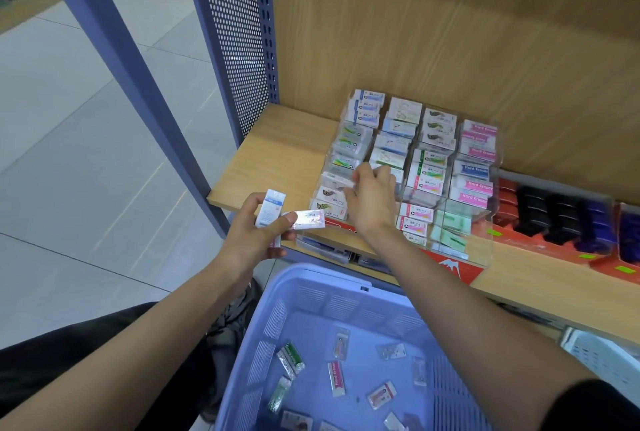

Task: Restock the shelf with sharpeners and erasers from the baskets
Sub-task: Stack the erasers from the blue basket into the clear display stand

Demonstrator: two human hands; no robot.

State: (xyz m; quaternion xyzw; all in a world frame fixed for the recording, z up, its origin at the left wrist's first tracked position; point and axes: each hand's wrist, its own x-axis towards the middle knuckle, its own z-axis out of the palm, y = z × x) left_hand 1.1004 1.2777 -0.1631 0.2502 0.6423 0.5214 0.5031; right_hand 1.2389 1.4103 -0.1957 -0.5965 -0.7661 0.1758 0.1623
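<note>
Gripped several wrapped erasers (273, 204) in the left hand (256, 236) just left of the clear display rack (485, 230), pinched a white eraser (336, 179) with the right hand (372, 200) at that rack's front-left compartments, with loose erasers (336, 378) scattered in the blue basket (311, 295) below the rack.

I cannot read the print on the loose erasers (336, 384) in the blue basket (346, 306), whose near side runs off the bottom edge; my right hand (372, 204) hides part of the clear display case (481, 223), and a white basket (602, 358) is cropped at right.
</note>
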